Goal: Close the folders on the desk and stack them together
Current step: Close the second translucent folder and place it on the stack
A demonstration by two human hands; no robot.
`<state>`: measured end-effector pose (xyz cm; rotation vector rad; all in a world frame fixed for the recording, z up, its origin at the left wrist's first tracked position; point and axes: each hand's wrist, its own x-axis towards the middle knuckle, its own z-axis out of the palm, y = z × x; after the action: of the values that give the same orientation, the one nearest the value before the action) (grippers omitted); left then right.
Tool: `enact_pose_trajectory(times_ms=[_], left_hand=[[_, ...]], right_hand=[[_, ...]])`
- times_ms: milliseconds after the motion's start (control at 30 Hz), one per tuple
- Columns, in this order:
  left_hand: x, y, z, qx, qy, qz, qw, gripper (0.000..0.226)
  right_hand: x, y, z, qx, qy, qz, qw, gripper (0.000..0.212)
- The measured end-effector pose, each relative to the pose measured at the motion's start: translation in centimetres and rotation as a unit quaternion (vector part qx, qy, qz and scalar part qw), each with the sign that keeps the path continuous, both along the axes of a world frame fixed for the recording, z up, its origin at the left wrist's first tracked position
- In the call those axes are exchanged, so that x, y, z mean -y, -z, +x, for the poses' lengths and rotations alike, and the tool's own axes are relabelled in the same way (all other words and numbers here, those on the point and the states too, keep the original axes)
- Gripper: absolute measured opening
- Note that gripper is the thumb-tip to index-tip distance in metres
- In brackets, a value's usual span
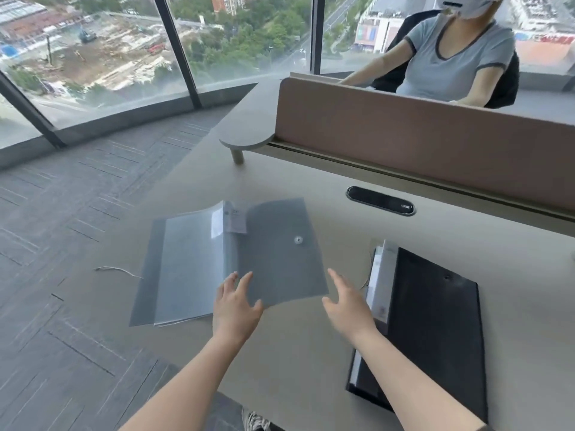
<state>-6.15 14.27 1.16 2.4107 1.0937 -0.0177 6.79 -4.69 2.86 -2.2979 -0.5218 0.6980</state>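
Note:
A grey translucent folder (273, 250) lies open on the beige desk (311, 353), its clear sleeves spread to the left and its flap with a round button to the right. My left hand (236, 306) rests with spread fingers on the near edge of that flap. My right hand (348, 303) hovers open just right of the flap's corner, holding nothing. A black folder (435, 321) lies closed on the right, with white pages showing along its left edge; my right forearm crosses its near corner.
A brown divider panel (420, 138) runs along the back of the desk, with a person seated behind it. A black cable port (381, 200) sits in the desk. A thin string (118, 270) trails off the left edge. Carpeted floor and windows lie to the left.

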Motion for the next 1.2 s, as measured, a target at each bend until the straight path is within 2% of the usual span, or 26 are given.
enact_pose_trajectory(times_ms=[133, 467, 700, 800, 1000, 1100, 1200], left_hand=[[-3.6, 0.9, -1.2, -0.052, 0.043, 0.027, 0.997, 0.076], [-9.2, 3.0, -2.0, -0.118, 0.146, -0.008, 0.982, 0.097], [-10.1, 4.0, -2.4, -0.108, 0.190, -0.009, 0.976, 0.094], [-10.4, 4.2, -2.6, -0.104, 0.201, -0.007, 0.974, 0.092], [-10.8, 4.1, -2.8, -0.096, 0.200, -0.024, 0.975, 0.089], [-11.0, 4.1, -2.8, -0.094, 0.194, -0.035, 0.976, 0.089], [-11.0, 4.0, -2.7, -0.093, 0.190, -0.044, 0.976, 0.089]], right_hand=[[-3.1, 1.7, -0.4, -0.017, 0.006, -0.059, 0.998, 0.066], [-8.9, 3.1, -0.3, -0.026, 0.076, -0.166, 0.983, 0.068], [-10.6, 3.5, 0.8, -0.023, 0.148, -0.194, 0.969, 0.065], [-10.7, 4.1, 1.5, -0.020, 0.200, -0.187, 0.962, 0.056], [-10.5, 4.6, 3.4, -0.035, 0.260, -0.189, 0.946, 0.005], [-10.3, 4.5, 4.4, -0.064, 0.251, -0.199, 0.945, 0.022], [-10.0, 4.5, 5.1, -0.094, 0.256, -0.192, 0.943, 0.015]])
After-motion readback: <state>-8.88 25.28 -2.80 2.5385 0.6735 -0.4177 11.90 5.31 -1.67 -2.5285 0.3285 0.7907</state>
